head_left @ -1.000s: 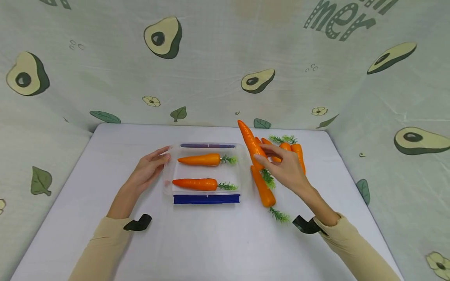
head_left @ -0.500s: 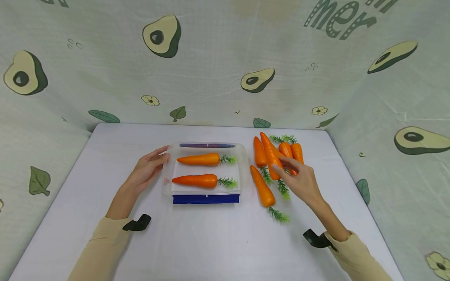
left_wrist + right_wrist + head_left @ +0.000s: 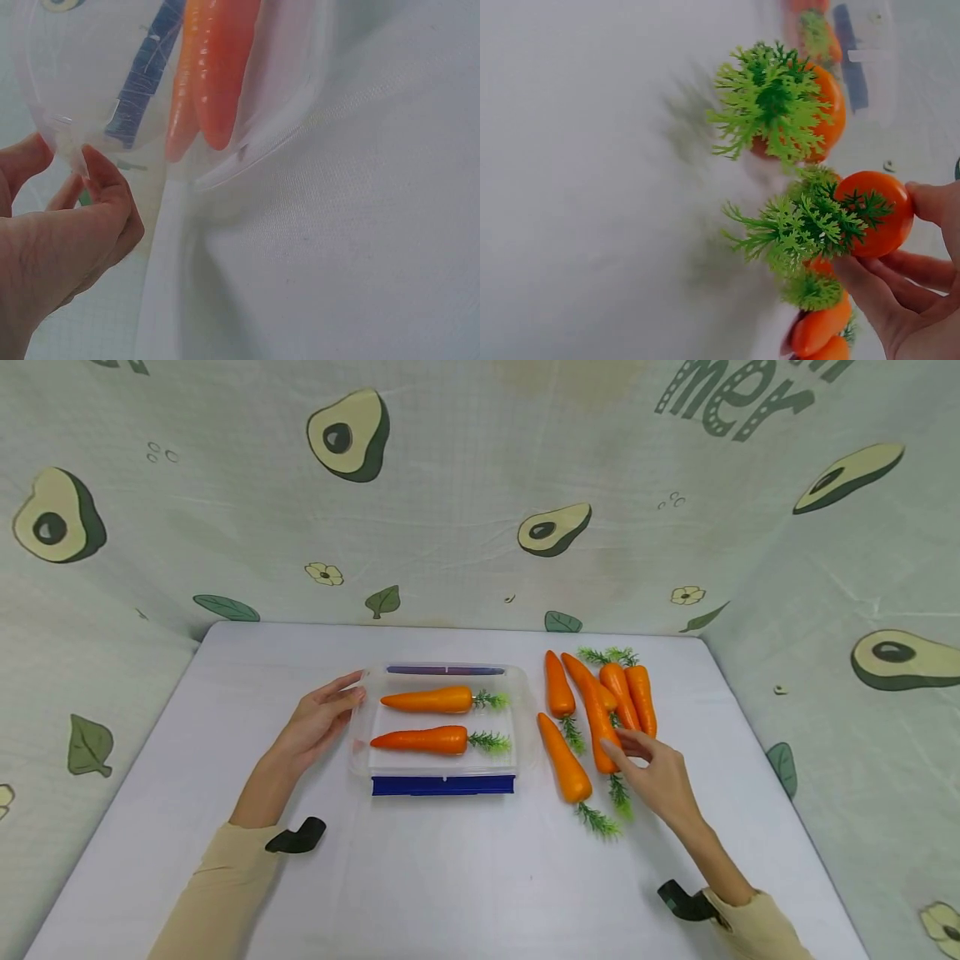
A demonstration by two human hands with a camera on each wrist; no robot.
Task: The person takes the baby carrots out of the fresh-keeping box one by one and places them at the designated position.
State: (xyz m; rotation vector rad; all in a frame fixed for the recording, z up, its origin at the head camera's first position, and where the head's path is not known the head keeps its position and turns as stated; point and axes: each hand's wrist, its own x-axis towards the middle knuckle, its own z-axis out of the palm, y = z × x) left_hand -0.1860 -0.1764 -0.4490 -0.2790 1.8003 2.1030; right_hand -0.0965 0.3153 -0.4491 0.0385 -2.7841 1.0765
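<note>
A clear plastic container (image 3: 361, 745) with a blue latch flap (image 3: 442, 786) lies near the table's middle. Inside it are an upper carrot (image 3: 427, 700) and a lower carrot (image 3: 420, 740), both pointing left with green tops to the right. At its left edge my left hand (image 3: 315, 727) pinches the rim, as the left wrist view also shows. My right hand (image 3: 663, 781) holds an orange carrot (image 3: 597, 727) near its leafy end, thumb on one side and fingers on the other. This carrot is tilted, tip away from me, close over the pile.
Around the held carrot are a near carrot (image 3: 564, 762), a far-left carrot (image 3: 559, 685) and others on the right, including a carrot (image 3: 642, 700) with its leaves toward the back. An avocado-print cloth (image 3: 450, 527) rises behind the white table (image 3: 420, 885).
My right hand has carried its carrot right and toward me, from beside the container to over the carrot pile. The lower carrot in the container has shifted slightly back. My left hand stays at the rim.
</note>
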